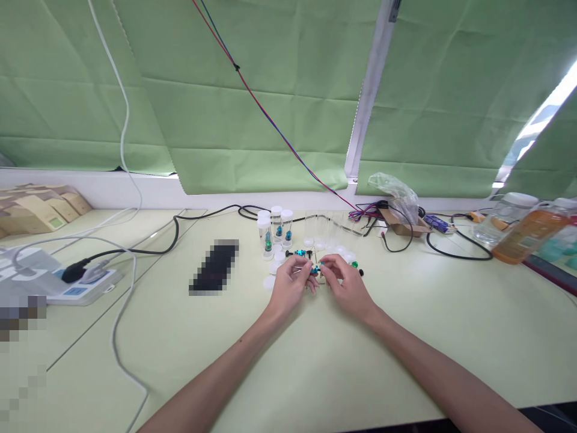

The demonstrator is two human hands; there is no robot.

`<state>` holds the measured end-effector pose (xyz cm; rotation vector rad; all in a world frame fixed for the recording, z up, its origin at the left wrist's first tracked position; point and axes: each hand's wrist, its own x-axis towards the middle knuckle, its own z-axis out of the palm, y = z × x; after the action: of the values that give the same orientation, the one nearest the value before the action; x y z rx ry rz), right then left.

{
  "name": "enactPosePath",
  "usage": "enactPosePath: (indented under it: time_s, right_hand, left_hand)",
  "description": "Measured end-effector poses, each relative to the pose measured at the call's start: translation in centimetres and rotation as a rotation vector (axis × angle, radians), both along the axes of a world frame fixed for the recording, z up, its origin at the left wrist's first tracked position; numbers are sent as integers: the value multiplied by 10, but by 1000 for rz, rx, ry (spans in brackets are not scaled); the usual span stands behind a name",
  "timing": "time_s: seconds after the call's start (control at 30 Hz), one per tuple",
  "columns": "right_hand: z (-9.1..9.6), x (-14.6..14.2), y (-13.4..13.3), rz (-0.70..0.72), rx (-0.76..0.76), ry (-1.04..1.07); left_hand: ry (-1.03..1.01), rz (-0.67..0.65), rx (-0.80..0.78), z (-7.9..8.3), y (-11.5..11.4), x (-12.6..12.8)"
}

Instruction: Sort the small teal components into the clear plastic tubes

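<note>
Head view, as I log it from my remote station:

1. left hand [291, 284]: low over the pale green table [406, 349], forearm coming in from the bottom edge. The fingers are drawn together, their tips pinched on the small blue part [314, 271].
2. right hand [348, 287]: just beside the left, fingertips meeting it. Thumb and forefinger are closed on the same small blue part from the other side.
3. small blue part: held between the two hands just above the table, at the middle of the desk. It is too small for me to tell its shape.
4. loose white caps [274, 266]: scattered on the table around and behind the hands, with a few dark and green bits among them.
5. capped vials [276, 227]: a cluster standing upright behind the left hand, blue-green pieces inside.
6. clear empty vials [323, 226]: upright, right of the capped ones.
7. black object [215, 266]: lying flat, left of the hands, blurred out.
8. power strip [85, 284]: far left, with a black cable [175, 231] plugged in.
9. cardboard box [403, 225]: at the rear, with a plastic bag [394, 186] on it.
10. orange bottle [527, 236] and clear jar [503, 216]: far right, near each other.
11. green blinds [252, 90]: across the back, with a red-and-blue wire [270, 117] hanging slantwise in front of them.
</note>
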<state>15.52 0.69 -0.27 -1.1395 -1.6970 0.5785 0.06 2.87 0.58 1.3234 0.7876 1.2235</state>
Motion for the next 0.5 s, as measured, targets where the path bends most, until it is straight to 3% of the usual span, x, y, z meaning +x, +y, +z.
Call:
enactPosePath:
  time_s: [0.5]
  right_hand:
    - [1,1,1,39,45,14]
  left_hand:
    - [-9,44,-18,-2,2,-1]
